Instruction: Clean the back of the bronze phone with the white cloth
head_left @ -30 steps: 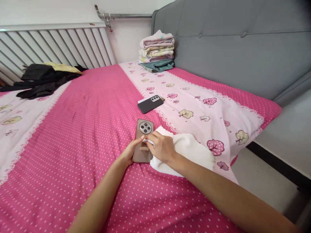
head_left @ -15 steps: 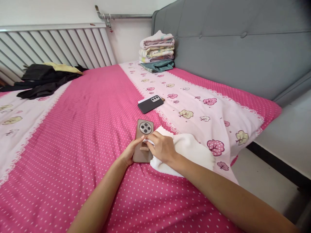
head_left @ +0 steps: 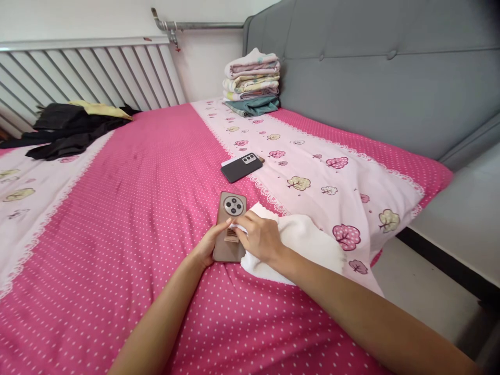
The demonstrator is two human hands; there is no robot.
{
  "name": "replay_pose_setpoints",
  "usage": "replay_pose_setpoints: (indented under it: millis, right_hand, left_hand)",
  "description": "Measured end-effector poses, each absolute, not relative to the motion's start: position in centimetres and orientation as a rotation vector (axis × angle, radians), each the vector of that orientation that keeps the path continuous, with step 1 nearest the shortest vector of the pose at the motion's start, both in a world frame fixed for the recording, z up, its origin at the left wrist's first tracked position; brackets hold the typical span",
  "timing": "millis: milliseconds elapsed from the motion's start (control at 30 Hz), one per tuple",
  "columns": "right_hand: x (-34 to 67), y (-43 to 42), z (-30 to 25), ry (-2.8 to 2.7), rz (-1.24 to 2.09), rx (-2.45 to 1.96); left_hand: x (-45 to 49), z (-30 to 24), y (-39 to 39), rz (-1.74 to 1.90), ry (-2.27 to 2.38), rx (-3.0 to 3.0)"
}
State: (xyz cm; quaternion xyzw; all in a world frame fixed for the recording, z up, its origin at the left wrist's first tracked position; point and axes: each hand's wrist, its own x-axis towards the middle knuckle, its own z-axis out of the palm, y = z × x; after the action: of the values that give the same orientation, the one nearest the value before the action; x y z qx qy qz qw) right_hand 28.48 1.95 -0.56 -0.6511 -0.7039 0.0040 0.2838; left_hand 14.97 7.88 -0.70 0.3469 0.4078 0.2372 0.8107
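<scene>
A brown-gold phone [head_left: 227, 252] lies on the pink bed with its round camera block facing up. My left hand [head_left: 207, 245] grips its left edge, the thumb reaching across the back. A white cloth [head_left: 307, 242] spreads out to the phone's right. In my right hand [head_left: 261, 237], the fingers pinch a bit of this cloth against the phone's back, just below the cameras. A small tan label [head_left: 231, 237] with dark print shows under the right fingertips, partly covered by them.
Beyond the phone lies a black phone [head_left: 242, 167], partly on a light flat item. Folded cloths [head_left: 252, 78] are stacked by the grey headboard [head_left: 371, 83]. Dark clothes [head_left: 66, 127] lie at the far left, near a white radiator [head_left: 97, 73]. The bed's edge drops off at right.
</scene>
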Motion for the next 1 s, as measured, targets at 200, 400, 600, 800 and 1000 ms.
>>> replay_pose_setpoints:
  millis: [200, 400, 600, 800, 1000]
  right_hand:
    - [28.45, 1.97, -0.54, -1.879, 0.025, -1.741]
    - [28.47, 1.87, -0.45, -1.889, 0.037, -1.752]
    - [28.54, 1.86, -0.45, -1.883, 0.028, -1.749]
    - [28.47, 1.92, -0.55, -1.882, 0.04, -1.753]
    - [28.45, 1.94, -0.54, -1.882, 0.045, -1.756]
  left_hand:
    - [14.99, -0.78, 7.91, 0.51, 0.893, 0.725]
    - [15.02, -0.55, 7.83, 0.505, 0.9, 0.718]
    - [15.09, -0.39, 7.8, 0.505, 0.898, 0.716]
    - [14.99, -0.72, 7.94, 0.503, 0.887, 0.742]
    - [15.05, -0.6, 7.89, 0.503, 0.894, 0.728]
